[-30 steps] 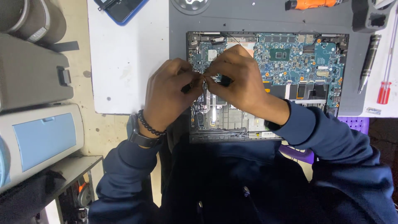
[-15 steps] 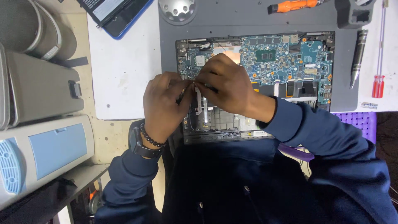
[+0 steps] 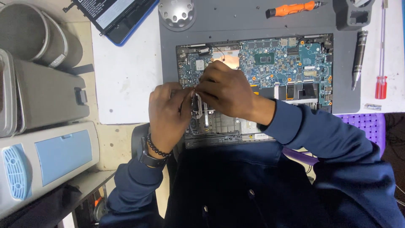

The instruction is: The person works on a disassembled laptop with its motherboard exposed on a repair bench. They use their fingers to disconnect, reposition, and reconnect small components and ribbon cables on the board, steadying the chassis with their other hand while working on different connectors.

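Even, cool overhead light keeps the view bright and mostly sharp. The white mat (image 3: 126, 76) glares slightly, the metal dome (image 3: 176, 13) catches a highlight, and the bottom corners fall dim, with soft shadows.

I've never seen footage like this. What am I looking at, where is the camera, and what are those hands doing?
The camera sits on a person's head and looks down, so you see their own two hands. On the grey mat lies an opened laptop with its blue circuit board bare. The left hand and right hand meet over its left part, pinching a small dark part or cable; which one, I cannot tell. Nearby lie an orange-handled screwdriver, a red-handled screwdriver, a dark driver and a round silver disc.
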